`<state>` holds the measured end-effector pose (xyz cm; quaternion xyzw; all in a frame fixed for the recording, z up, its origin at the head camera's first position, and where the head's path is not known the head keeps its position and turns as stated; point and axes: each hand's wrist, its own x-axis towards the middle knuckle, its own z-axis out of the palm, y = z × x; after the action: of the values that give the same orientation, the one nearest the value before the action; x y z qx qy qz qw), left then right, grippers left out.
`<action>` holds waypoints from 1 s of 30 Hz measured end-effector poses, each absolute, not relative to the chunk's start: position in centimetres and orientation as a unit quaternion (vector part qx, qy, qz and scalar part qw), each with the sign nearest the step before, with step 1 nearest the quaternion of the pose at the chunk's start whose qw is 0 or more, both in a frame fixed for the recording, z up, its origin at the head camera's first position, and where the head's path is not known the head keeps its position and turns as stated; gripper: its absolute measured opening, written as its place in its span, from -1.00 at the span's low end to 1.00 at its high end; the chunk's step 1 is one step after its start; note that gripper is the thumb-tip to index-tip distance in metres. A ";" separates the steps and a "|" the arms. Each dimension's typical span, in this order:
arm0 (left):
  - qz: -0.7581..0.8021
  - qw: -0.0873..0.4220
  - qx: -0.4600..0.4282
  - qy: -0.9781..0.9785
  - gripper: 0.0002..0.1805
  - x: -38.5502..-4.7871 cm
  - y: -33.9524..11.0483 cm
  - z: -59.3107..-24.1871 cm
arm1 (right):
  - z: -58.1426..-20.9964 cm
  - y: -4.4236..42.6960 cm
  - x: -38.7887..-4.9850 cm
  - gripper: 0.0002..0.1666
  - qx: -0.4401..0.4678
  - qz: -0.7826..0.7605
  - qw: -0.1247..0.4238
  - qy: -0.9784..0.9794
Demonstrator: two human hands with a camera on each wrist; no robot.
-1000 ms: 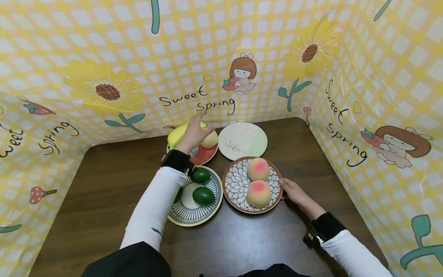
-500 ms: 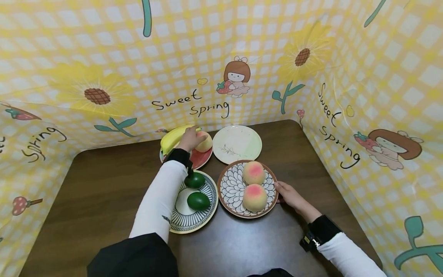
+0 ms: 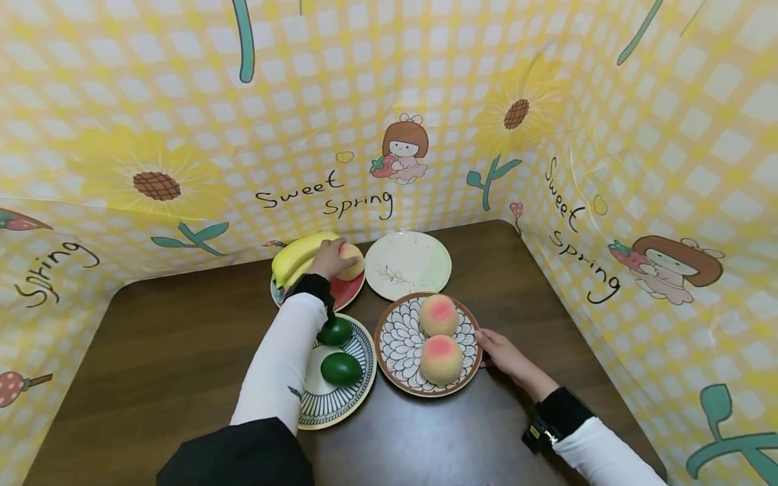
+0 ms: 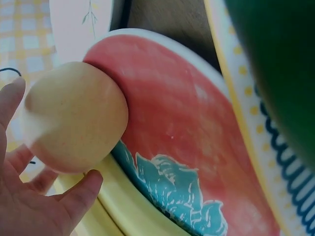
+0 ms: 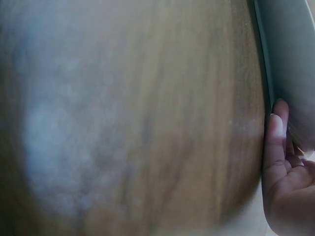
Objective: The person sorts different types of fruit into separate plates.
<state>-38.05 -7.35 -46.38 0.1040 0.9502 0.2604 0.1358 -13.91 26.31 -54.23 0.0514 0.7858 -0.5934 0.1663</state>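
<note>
At the back left, my left hand (image 3: pixel 328 259) has its fingers and thumb around a peach (image 3: pixel 352 263) on the red plate (image 3: pixel 348 291), beside yellow bananas (image 3: pixel 296 258). The left wrist view shows this hand (image 4: pixel 37 204) with fingertips at the sides of the peach (image 4: pixel 78 115). My right hand (image 3: pixel 507 354) pinches the right rim of the brown-rimmed plate (image 3: pixel 398 344), which bears two peaches, one behind (image 3: pixel 439 314) and one in front (image 3: pixel 441 360). In the right wrist view, the right hand (image 5: pixel 290 184) is at the plate's edge (image 5: pixel 290 59).
A pale plate (image 3: pixel 408 263) stands at the back, right of the red one. In front of the red plate is a striped plate (image 3: pixel 328 408) with green fruits (image 3: pixel 342 369), partly under my left forearm. Checked cloth (image 3: pixel 292 88) hangs around the brown table (image 3: pixel 182 351).
My left hand has come down from above the red plate onto the peach there. My right hand stays at the brown-rimmed plate's edge. The head view has shifted slightly.
</note>
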 end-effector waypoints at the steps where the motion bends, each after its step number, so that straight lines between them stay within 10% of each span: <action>1: 0.264 0.136 0.098 0.950 -0.17 -38.0 -7.4 -46.6 | -54.3 26.2 -13.8 -0.33 0.052 -0.593 0.166 0.786; 30: 0.245 0.173 0.127 0.945 -0.31 -37.5 -7.1 -46.7 | -54.4 26.0 -13.9 -0.36 0.044 -0.604 0.154 0.781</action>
<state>-37.49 -7.09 -46.72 0.1274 0.9453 0.2455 0.1727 -13.90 26.04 -54.43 0.0445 0.7807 -0.6040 0.1537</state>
